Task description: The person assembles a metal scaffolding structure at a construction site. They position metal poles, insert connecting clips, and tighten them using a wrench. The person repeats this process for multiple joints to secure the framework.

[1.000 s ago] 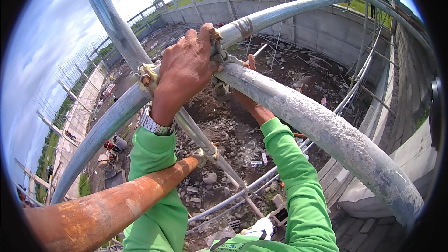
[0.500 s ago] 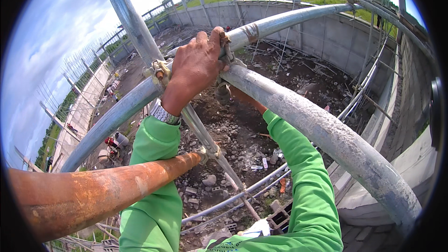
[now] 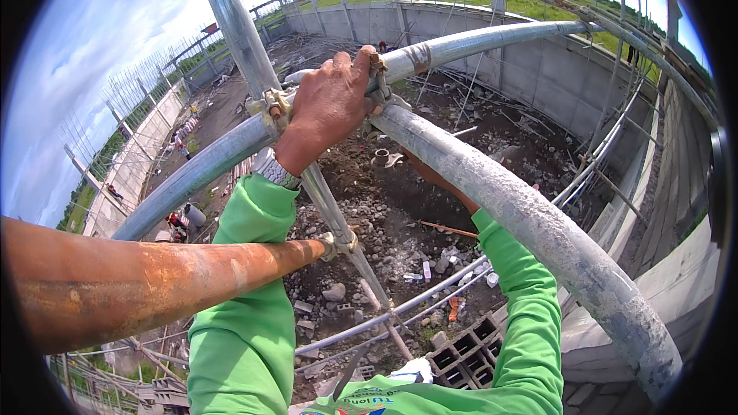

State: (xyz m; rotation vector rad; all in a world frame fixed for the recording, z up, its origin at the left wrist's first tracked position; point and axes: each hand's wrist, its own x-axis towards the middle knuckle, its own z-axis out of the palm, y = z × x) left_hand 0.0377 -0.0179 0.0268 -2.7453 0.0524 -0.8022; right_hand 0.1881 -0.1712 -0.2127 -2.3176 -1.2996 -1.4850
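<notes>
My left hand (image 3: 329,111) is wrapped over a grey scaffold pipe (image 3: 484,40), its fingertips beside a metal scaffold clamp (image 3: 378,81). A second clamp (image 3: 274,106) sits at the upright pipe (image 3: 240,27), left of that hand. Under the thick, mortar-crusted pipe (image 3: 507,192), my right hand (image 3: 424,171) is partly hidden. It holds a socket wrench (image 3: 382,157), whose round open socket points upward. The socket is below the clamp and apart from it. The right fingers are mostly covered by the pipe.
A rusty pipe (image 3: 169,280) crosses my left forearm and joins a thinner diagonal pipe (image 3: 330,211). Far below lie rubble and hollow blocks (image 3: 469,353). A concrete wall (image 3: 538,61) runs along the back, and another wall (image 3: 684,292) stands at right.
My right hand has drawn the socket wrench down and right, away from the clamp's underside. My left hand keeps its hold on the pipe. The whole view has shifted slightly.
</notes>
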